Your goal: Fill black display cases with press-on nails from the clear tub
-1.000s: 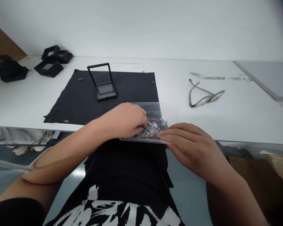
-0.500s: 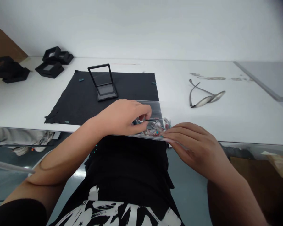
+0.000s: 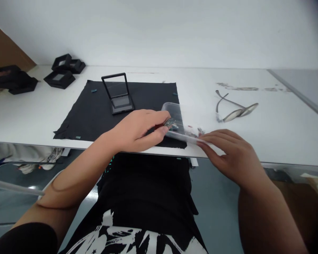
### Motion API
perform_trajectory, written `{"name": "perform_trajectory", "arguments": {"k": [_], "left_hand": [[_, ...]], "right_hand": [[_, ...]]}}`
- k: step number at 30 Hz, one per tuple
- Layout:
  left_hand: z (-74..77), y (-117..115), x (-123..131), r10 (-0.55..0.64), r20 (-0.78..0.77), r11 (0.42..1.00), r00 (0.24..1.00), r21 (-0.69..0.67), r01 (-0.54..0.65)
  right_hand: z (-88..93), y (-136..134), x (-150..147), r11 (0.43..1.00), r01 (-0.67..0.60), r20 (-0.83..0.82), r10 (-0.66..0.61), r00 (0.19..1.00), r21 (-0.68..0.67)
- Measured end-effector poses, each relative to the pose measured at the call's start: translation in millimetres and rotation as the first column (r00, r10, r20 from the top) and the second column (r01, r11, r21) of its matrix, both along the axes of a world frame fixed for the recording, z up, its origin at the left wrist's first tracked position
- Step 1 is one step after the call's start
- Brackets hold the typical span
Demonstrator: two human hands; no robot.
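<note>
My left hand (image 3: 140,130) is closed in a pinch on a small dark-green piece (image 3: 170,122), apparently in a shiny clear wrapper; its exact kind is hard to tell. My right hand (image 3: 231,155) grips the right end of a shallow clear plastic box (image 3: 172,105), tilted over the table's front edge. Blurred small wrapped pieces (image 3: 194,133) lie in the box near my right fingers. Beyond my left hand, a black-framed display case (image 3: 120,103) stands open with its clear-windowed lid raised, on a black cloth (image 3: 153,91).
Folded eyeglasses (image 3: 237,113) lie to the right on the white table (image 3: 275,134). Several black boxes (image 3: 59,79) are piled at the back left. Small green clips or pieces (image 3: 94,91) sit near the cloth's corners. A grey-edged panel (image 3: 299,93) is at the far right.
My left hand has come out of the pile with a small piece between its fingers. My right hand has shifted the clear box to the right and tilted it, and the pieces have slid rightward.
</note>
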State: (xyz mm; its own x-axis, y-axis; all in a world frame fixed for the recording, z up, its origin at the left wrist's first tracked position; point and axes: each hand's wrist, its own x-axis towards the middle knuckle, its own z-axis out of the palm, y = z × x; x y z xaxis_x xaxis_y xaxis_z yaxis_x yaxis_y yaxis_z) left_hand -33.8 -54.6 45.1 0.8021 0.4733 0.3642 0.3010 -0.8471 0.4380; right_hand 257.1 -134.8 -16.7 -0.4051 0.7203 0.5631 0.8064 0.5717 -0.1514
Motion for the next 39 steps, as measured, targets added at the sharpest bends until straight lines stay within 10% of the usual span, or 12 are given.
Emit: {"name": "perform_trajectory", "arguments": {"k": [10, 19, 28, 39], "left_hand": [[6.7, -14.9, 2.2, -0.084, 0.151, 0.985, 0.985, -0.135, 0.105], [2.9, -14.7, -1.8, -0.049, 0.128, 0.998, 0.99, -0.043, 0.055], [-3.0, -17.6, 2.3, 0.097, 0.049, 0.922, 0.994, 0.371, -0.108], [-1.8, -28.2, 1.6, 0.157, 0.014, 0.775, 0.987, 0.618, -0.132]], "right_hand": [[-24.4, 43.7, 41.8, 0.965, 0.21, -0.013, -0.211, 0.977, 0.156], [-9.2, 31.8, 10.5, 0.905, 0.321, -0.072, -0.314, 0.947, 0.28], [50.5, -18.7, -78.4, 0.992, 0.026, -0.498, 0.038, 0.866, 0.122], [46.9, -13.8, -87.7, 0.989, -0.1, -0.456, 0.14, 0.879, 0.111]]}}
